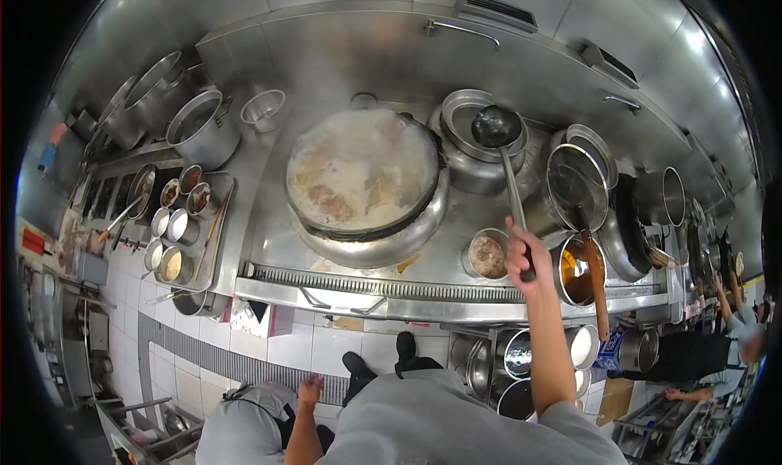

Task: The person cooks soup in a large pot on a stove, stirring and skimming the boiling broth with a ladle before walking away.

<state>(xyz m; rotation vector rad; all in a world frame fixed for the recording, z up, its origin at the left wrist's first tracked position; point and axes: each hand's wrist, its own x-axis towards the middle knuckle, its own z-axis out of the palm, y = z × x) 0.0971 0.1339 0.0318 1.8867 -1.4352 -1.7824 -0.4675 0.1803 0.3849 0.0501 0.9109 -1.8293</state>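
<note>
My right hand [521, 260] is closed round the handle of a long ladle [513, 188]. The ladle's dark bowl hangs over a round metal pan [462, 123] on the back right of the stove. Left of it a large wok [364, 245] is full of steaming, foamy liquid with pale brown pieces in it. Just beside my right hand stands a small metal pot of pinkish-brown food [487, 256]. My left hand [309, 388] is low by my side, away from the stove, its fingers loosely apart and apparently holding nothing.
A tray [213, 279] with several small seasoning bowls lies at the left, near a tall stockpot [204, 131]. On the right are a strainer [577, 188] and a pot of orange liquid [577, 274]. Another person [244, 424] is close on my left; others work far right.
</note>
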